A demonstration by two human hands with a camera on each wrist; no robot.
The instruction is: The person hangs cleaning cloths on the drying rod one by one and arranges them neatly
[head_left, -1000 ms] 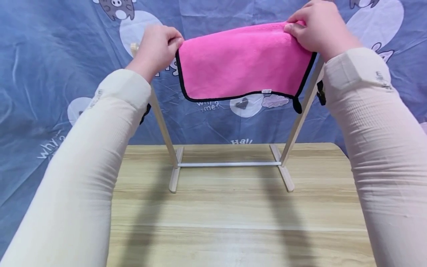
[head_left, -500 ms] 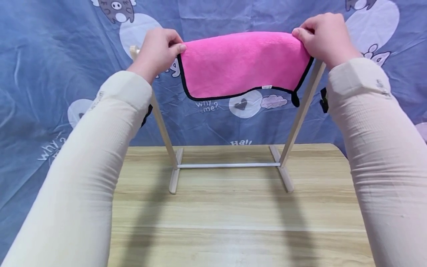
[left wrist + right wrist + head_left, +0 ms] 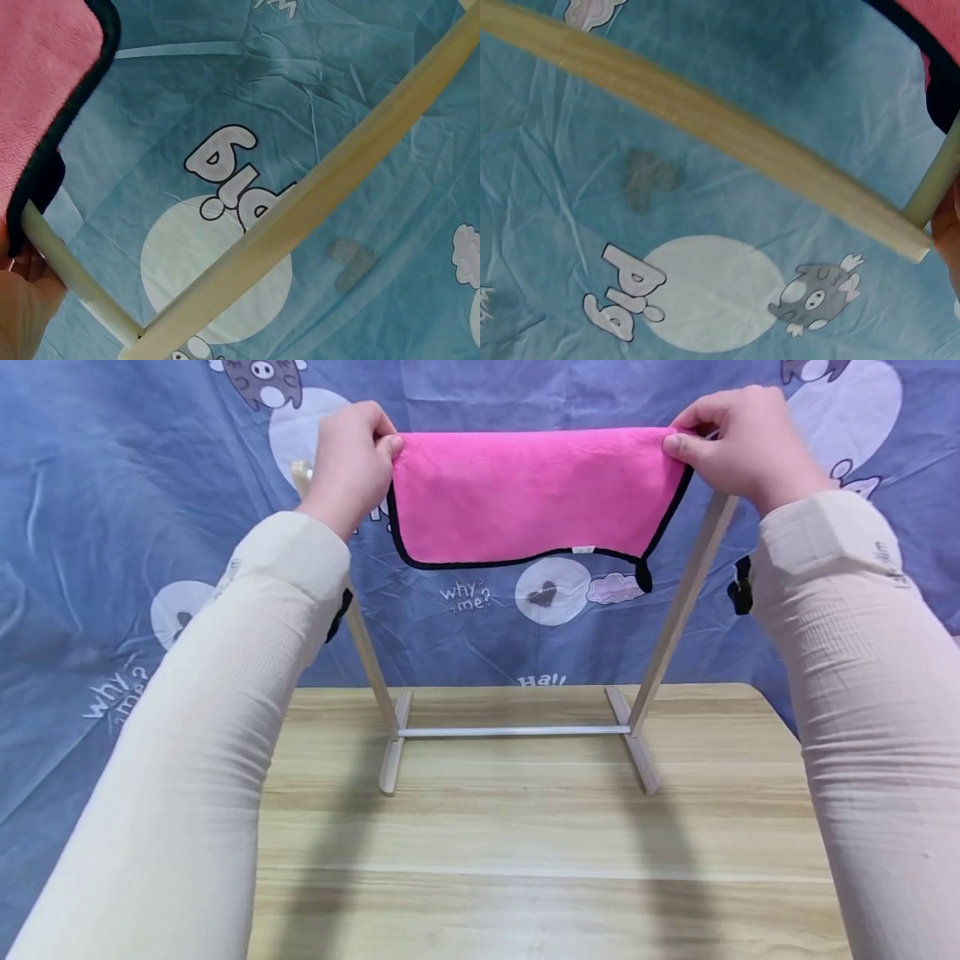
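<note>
A pink towel (image 3: 532, 497) with black edging and a small white tag hangs folded over the top rod (image 3: 82, 277) of a wooden rack (image 3: 678, 618). My left hand (image 3: 351, 464) pinches its upper left corner between thumb and fingers. At the upper right corner, my right hand (image 3: 746, 450) pinches it the same way. In the left wrist view the fingers lie against the rod beside the towel's black edge. The right wrist view has the rod end meeting the post (image 3: 705, 124), the hand just beside it. The towel hides most of the rod in the head view.
The rack's feet (image 3: 642, 760) stand on a wood-grain table (image 3: 517, 860), joined by a low white crossbar (image 3: 517, 732). Behind hangs a blue cloth (image 3: 487, 643) printed with cartoon pigs and lettering.
My right hand has come down and slightly right, and the towel's top fold now lies nearly level. The towel has shifted a little left, its lower edge rising. My left hand has moved up slightly.
</note>
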